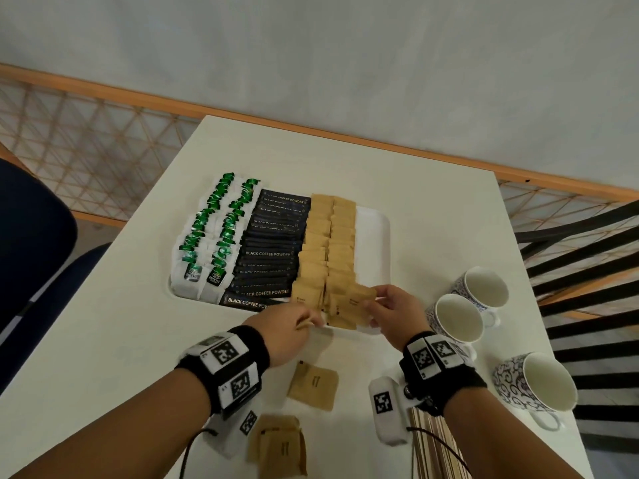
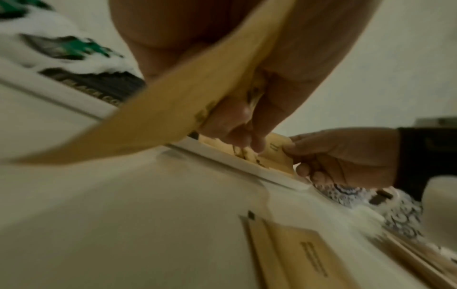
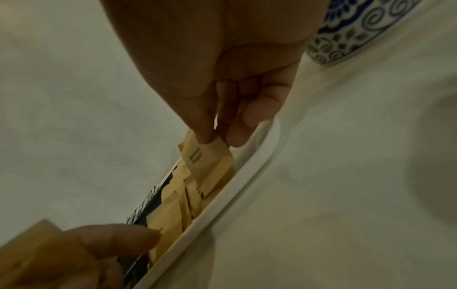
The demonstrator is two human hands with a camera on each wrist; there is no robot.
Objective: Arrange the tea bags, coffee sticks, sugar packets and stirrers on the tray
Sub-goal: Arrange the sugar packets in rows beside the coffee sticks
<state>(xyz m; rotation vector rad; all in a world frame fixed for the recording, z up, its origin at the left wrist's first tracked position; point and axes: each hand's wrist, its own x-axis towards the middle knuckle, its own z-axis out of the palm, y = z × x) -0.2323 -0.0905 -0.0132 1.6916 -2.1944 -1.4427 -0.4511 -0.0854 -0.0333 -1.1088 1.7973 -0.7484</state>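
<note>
A white tray holds rows of green-tagged tea bags, black coffee sticks and brown sugar packets. My right hand pinches one sugar packet between thumb and fingers at the near end of the right sugar row; the right wrist view shows that packet just inside the tray rim. My left hand grips several sugar packets at the tray's near edge. Wooden stirrers lie on the table under my right forearm.
Loose sugar packets lie on the white table near me: one between my wrists, a small pile below my left wrist. Three patterned cups stand right of the tray. A dark chair is at left.
</note>
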